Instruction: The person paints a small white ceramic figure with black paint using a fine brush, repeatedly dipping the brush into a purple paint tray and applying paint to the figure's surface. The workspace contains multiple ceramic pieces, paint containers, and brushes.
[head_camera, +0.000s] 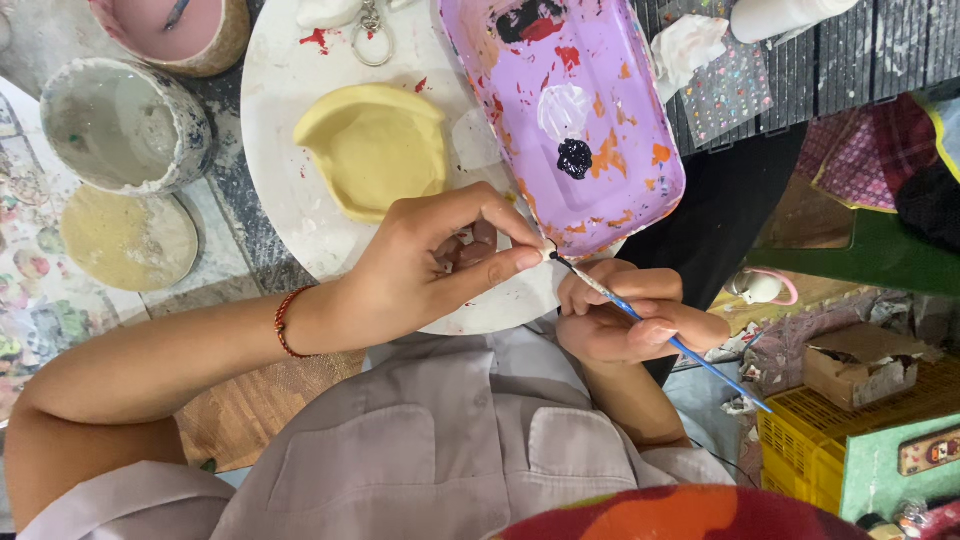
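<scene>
Pinching a small white piece (547, 254) between thumb and forefinger, the left hand (430, 265) holds it just over the near edge of the round white board (275, 150). The right hand (625, 315) has its fingers closed around a thin blue paintbrush (650, 322), whose tip touches the piece. Just beyond lies a purple tray (600, 110) dabbed with paint, and left of it a yellow clay dish (375, 148). Farther left stands a grey pot (125, 125) on the desk.

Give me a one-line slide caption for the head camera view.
Right hand touches a fine blue paintbrush to a small piece pinched in the left hand, beside a purple paint tray.
</scene>
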